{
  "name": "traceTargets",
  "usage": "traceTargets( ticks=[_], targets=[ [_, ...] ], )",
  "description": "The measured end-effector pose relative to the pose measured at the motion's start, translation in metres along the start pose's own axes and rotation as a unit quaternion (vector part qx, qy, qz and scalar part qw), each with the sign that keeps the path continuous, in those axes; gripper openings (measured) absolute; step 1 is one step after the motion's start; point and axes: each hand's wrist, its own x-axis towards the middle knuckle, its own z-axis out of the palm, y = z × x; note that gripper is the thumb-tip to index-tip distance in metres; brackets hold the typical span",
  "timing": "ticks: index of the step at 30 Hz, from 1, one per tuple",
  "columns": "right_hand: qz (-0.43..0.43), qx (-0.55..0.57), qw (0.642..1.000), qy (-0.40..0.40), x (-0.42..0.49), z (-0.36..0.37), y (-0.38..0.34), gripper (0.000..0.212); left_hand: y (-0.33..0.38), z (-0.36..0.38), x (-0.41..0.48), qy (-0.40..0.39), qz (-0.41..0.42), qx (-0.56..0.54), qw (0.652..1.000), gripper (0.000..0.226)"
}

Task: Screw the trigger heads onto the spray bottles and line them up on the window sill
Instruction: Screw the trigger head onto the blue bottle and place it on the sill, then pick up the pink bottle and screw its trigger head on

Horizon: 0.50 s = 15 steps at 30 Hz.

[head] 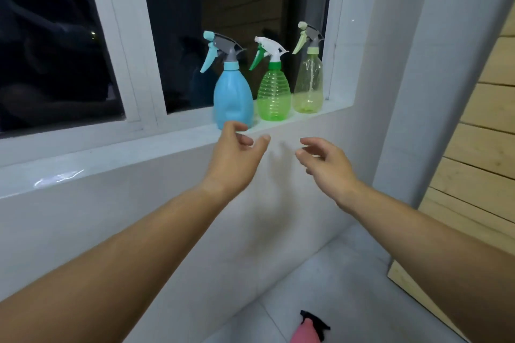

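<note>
Three spray bottles stand upright in a row at the right end of the window sill, trigger heads fitted, nozzles facing left. In order along the sill: opaque blue bottle, grey-and-blue head; ribbed green bottle, white-and-green head; pale clear bottle rightmost, grey-and-pale-green head. Pink bottle with black trigger head sits well below the sill, cut off by the frame edge.

Place: looks like a room in a home, right up against a window.
Window: white window frame, dark glass, a few lights showing outside, so it's night out there.
Sill: glossy white window sill above a plain white wall, three plastic spray bottles standing in a row on it.
Floor: pale grey floor tiles, with a pink bottle down on them.
Right side: light wooden slat panelling, household style.
</note>
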Motion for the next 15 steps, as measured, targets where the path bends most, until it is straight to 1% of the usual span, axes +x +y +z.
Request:
traceTargets(
  ticks=[3, 7, 12, 15],
  targets=[
    [0.071, -0.020, 0.997, 0.002, -0.030, -0.025, 0.054, 0.032, -0.040, 0.040, -0.034, -0.106, -0.067, 0.011, 0.992, 0.043],
    [0.163, -0.057, 0.985, -0.015, -0.067, -0.048, 0.135, 0.036, -0.112, 0.093, -0.078, -0.220, -0.188, 0.044, 0.956, 0.052],
    [0.258, -0.104, 0.959, -0.054, -0.102, -0.049, 0.222, 0.035, -0.188, 0.140, -0.127, -0.302, -0.286, 0.104, 0.904, 0.072],
    [0.310, -0.118, 0.939, -0.094, -0.118, -0.038, 0.277, 0.039, -0.227, 0.165, -0.161, -0.349, -0.328, 0.126, 0.869, 0.074]
  ],
)
